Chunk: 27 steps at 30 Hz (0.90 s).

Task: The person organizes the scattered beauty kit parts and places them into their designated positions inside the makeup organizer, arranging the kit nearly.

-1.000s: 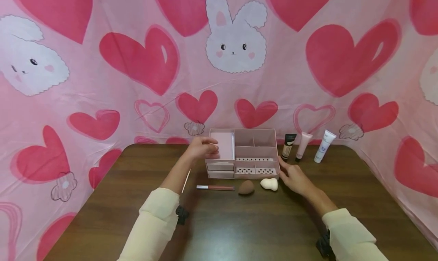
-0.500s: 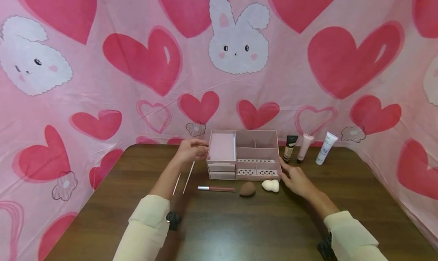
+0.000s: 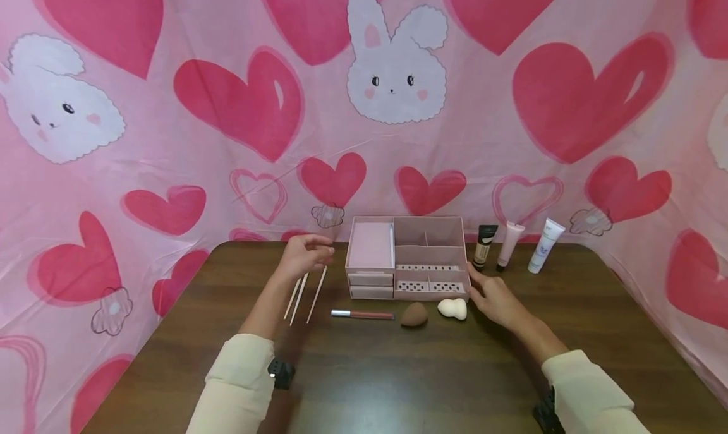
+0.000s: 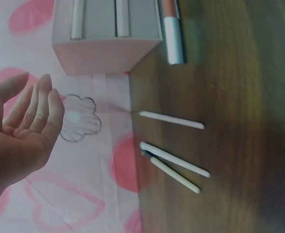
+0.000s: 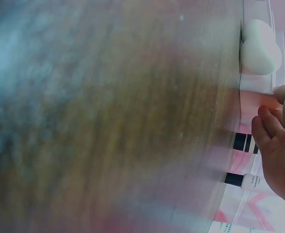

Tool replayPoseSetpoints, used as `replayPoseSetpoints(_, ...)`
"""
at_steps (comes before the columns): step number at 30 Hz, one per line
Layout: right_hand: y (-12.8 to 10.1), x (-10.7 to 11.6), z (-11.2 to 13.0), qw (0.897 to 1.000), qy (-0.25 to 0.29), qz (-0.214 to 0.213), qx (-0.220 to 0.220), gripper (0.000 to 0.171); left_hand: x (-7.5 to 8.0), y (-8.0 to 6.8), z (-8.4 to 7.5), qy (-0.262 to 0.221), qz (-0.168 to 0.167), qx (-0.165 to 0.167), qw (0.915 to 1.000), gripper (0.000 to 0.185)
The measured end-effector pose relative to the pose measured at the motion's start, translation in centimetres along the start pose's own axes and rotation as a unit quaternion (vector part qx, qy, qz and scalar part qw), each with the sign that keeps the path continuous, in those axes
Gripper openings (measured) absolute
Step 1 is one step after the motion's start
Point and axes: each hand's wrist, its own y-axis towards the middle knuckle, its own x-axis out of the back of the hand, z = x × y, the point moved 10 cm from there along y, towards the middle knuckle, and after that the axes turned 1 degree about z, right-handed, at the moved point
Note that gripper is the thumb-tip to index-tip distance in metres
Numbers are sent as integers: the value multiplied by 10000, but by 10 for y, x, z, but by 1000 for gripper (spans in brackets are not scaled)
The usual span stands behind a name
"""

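Note:
A pink makeup organizer (image 3: 371, 244) stands at the back of the table, with two small drawers at its lower left and open compartments on the right. My left hand (image 3: 304, 256) hovers left of it, holding nothing; the left wrist view shows its palm and loosely bent fingers (image 4: 41, 107). Three thin pale sticks (image 4: 174, 161), one dark-tipped, lie below that hand. At the organizer's right side, my right hand (image 3: 496, 300) touches the wall with its fingertips. A white makeup sponge (image 5: 259, 48) sits close by that hand.
In front of the organizer lie a lip gloss tube (image 3: 364, 314) and a brown teardrop sponge (image 3: 414, 315). Black-and-beige (image 3: 482, 247), pink (image 3: 510, 244) and white tubes (image 3: 546, 247) stand to its right. A heart-patterned pink cloth (image 3: 318, 118) hangs behind the table (image 3: 398, 377).
My left hand has drawn off to the left from over the organizer's top left section, uncovering the pale sticks. My right hand stays at the organizer's right side.

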Motion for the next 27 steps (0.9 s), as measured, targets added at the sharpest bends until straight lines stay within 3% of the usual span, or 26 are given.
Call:
replayPoseSetpoints(17, 3, 0, -3, 10000, -22, 57, -23, 57, 52, -10, 54, 34, -547, 585, 9968, 33)
replayPoseSetpoints(27, 2, 1, 0, 10000, -76, 0, -21, 57, 64, -17, 77, 556, -904, 1031, 9890, 33)
